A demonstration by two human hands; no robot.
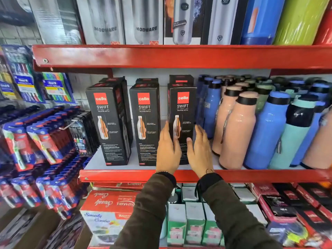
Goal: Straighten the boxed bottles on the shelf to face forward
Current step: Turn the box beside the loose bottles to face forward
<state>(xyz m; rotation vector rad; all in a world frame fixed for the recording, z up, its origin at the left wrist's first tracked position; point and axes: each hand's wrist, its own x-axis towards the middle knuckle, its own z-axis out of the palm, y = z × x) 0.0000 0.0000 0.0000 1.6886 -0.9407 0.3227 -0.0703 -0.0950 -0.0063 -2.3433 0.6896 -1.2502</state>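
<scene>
Three black boxed bottles marked "cello SWIFT" stand in a row on the middle red shelf (125, 175), with more boxes behind them. The left box (109, 123) is turned slightly, showing its right side. The middle box (144, 123) and the right box (182, 108) face forward. My left hand (168, 150) lies flat against the right box's left side. My right hand (199, 148) is against its right side, thumb on the front face. The fingers of both hands are straight and press the box between the palms.
Loose pink, blue and teal bottles (239, 130) crowd the shelf right of the boxes, close to my right hand. Toothbrush packs (45, 141) hang at the left. Steel-bottle boxes (145, 22) fill the upper shelf. Assorted boxes (194, 221) sit on the lower shelf.
</scene>
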